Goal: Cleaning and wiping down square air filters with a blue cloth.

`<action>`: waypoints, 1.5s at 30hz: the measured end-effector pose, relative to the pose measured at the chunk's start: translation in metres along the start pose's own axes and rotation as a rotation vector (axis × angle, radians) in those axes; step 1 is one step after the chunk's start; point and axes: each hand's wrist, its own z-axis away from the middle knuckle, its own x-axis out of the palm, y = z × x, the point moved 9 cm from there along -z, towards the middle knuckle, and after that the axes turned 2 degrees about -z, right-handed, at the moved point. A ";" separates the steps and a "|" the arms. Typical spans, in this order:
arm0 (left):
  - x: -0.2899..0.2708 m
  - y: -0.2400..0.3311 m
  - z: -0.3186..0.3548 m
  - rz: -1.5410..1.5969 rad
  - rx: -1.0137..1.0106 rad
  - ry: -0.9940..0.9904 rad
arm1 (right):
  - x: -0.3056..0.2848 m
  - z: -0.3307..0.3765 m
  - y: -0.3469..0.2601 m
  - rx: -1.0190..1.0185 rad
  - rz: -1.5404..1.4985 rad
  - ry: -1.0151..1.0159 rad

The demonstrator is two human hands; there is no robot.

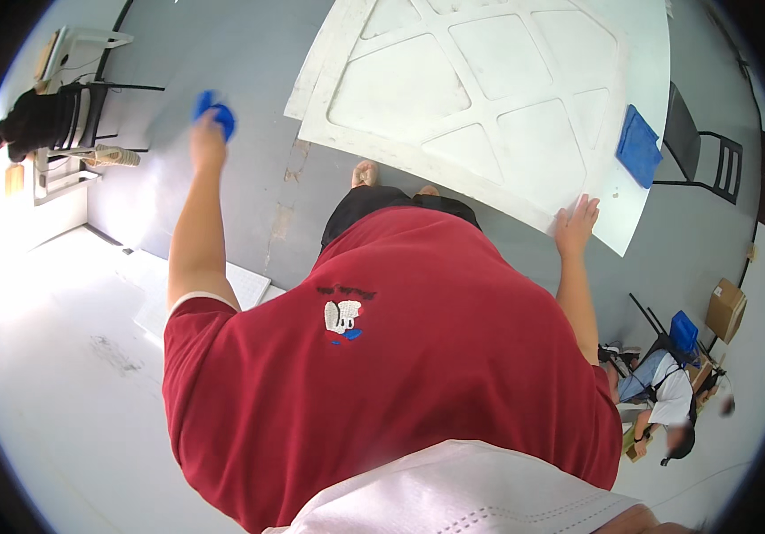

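My left hand is held out to the left over the grey floor, its fingers closed round a small deep-blue object. Motion blurs that object and its kind cannot be made out. In front of me lies a large white panel with recessed sections between raised bands. My right hand rests flat on the panel's near right corner, fingers stretched out and holding nothing. Beyond that hand, a folded blue cloth sits at the panel's right side, on the white surface beneath it.
At the far left stands a white table with a black chair beside it. A dark chair is just past the right edge. Lower right, another person sits near a cardboard box. White flat pieces lie behind my left arm.
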 end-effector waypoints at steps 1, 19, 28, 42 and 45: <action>-0.022 -0.014 -0.004 0.126 -0.091 0.163 | 0.002 0.000 0.004 0.044 0.039 -0.015; 0.103 0.236 0.019 -0.212 0.712 -0.222 | 0.006 0.012 -0.067 0.314 0.092 -0.253; 0.125 0.273 -0.064 -0.177 0.768 -0.136 | 0.017 0.020 -0.066 0.407 0.050 -0.304; 0.128 0.344 -0.187 -0.024 0.677 0.031 | 0.015 0.020 -0.071 0.393 0.034 -0.297; 0.154 0.341 -0.181 -0.332 0.700 -0.131 | 0.016 0.021 -0.069 0.412 0.057 -0.314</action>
